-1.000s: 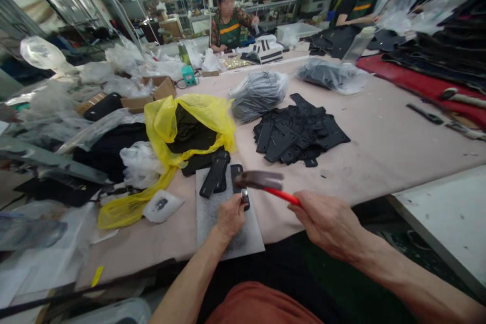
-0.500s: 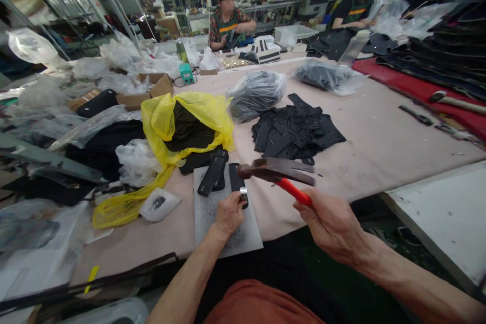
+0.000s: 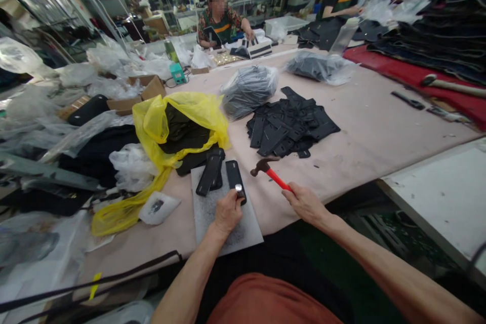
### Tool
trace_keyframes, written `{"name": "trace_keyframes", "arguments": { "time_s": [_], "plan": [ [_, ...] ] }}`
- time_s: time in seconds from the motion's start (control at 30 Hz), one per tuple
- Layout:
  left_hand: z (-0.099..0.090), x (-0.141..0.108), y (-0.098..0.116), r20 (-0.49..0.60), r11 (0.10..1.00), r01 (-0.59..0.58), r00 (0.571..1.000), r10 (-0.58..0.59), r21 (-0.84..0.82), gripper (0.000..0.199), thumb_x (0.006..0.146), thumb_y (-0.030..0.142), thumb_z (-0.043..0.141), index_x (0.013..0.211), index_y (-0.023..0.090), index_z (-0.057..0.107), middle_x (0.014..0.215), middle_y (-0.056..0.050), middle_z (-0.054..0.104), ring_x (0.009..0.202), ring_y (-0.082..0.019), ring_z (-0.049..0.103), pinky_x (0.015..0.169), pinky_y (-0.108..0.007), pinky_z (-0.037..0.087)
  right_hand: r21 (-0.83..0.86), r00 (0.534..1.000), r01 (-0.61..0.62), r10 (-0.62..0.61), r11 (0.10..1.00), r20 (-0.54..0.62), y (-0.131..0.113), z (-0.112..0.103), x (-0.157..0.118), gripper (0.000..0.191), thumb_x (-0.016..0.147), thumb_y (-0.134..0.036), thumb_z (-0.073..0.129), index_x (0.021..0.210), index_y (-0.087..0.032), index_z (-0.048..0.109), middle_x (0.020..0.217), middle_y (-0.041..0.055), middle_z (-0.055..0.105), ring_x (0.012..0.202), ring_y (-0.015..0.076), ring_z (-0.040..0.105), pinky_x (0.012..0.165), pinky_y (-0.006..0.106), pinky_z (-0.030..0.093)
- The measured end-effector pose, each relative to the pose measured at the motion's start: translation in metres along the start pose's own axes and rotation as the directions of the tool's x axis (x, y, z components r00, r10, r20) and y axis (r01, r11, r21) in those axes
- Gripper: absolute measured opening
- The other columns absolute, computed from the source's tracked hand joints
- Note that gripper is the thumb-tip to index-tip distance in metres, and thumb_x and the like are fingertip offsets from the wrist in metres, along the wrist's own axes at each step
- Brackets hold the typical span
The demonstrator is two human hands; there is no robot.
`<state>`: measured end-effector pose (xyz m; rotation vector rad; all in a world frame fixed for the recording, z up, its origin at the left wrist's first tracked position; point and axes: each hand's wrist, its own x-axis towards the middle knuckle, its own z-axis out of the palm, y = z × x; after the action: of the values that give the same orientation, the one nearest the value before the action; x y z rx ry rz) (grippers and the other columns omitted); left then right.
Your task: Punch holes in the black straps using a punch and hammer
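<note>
The left hand (image 3: 228,211) is closed, thumb and fingers pinching a tool (image 3: 238,188) whose bright metal top stands clear of them; its lower end is hidden. The fingers want to stay low and snug, so that the tool stands upright and the top remains bare. The right hand (image 3: 304,203) is wrapped round the red handle of the hammer (image 3: 278,179), its head apart from the tool, to the right; a loose wrist and a square, flat face would suit that small top. Under and just beyond the left grip lies the strip (image 3: 232,172), black, narrow, smooth, round-cornered, flat on a speckled grey board (image 3: 246,233). Left of it, other strips (image 3: 209,174) overlap askew; farther off, right of the grip, sits a loose black pile (image 3: 292,126).
</note>
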<state>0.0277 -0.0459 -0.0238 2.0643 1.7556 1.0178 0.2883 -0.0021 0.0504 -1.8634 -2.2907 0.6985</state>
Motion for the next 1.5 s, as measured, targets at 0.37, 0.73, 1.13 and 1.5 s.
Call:
{"name": "trace_keyframes", "arguments": {
  "time_s": [0.37,0.73,1.13,1.5],
  "plan": [
    [-0.001,0.001,-0.002,-0.042,0.998,-0.056,0.998,0.056,0.0,0.022,0.09,0.016,0.048,0.104,0.018,0.064,0.099,-0.008,0.073,0.093,-0.022,0.069,0.082,-0.036,0.057,0.245,0.937,0.333,-0.291,0.91,-0.193,-0.074,0.074,0.017,0.029,0.085,-0.016,0.054,0.112,-0.023,0.06,0.102,0.005,0.06,0.099,0.0203,0.054,0.086,0.033,0.042],
    [-0.007,0.012,0.002,-0.212,0.855,0.454,0.836,-0.506,-0.251,0.021,0.086,0.033,0.054,0.093,0.017,0.067,0.087,-0.009,0.072,0.08,-0.024,0.069,0.072,-0.035,0.055,0.286,0.966,0.246,-0.21,0.926,-0.149,-0.077,0.079,0.017,0.034,0.079,-0.014,0.058,0.112,-0.024,0.06,0.104,0.0054,0.061,0.1,0.0222,0.053,0.085,0.035,0.037],
    [-0.02,-0.002,0.02,0.0,0.65,0.403,0.85,-0.527,-0.644,0.022,0.085,0.035,0.063,0.096,0.016,0.07,0.096,-0.007,0.073,0.093,-0.021,0.068,0.089,-0.035,0.052,0.763,0.988,0.141,-0.134,0.631,-0.071,-0.091,0.063,0.017,0.032,0.083,-0.018,0.051,0.112,-0.018,0.065,0.1,0.0056,0.069,0.092,0.0176,0.062,0.085,0.034,0.049],
    [-0.028,-0.006,0.042,0.173,0.038,0.268,0.716,-0.676,-0.963,0.029,0.074,0.04,0.075,0.088,0.016,0.065,0.09,-0.006,0.074,0.089,-0.02,0.07,0.089,-0.038,0.053,0.878,0.991,0.092,-0.127,0.47,-0.035,-0.114,0.041,-0.007,0.024,0.078,-0.022,0.059,0.099,-0.019,0.071,0.084,0.0018,0.072,0.075,0.0149,0.064,0.068,0.028,0.052]
  ]
}}
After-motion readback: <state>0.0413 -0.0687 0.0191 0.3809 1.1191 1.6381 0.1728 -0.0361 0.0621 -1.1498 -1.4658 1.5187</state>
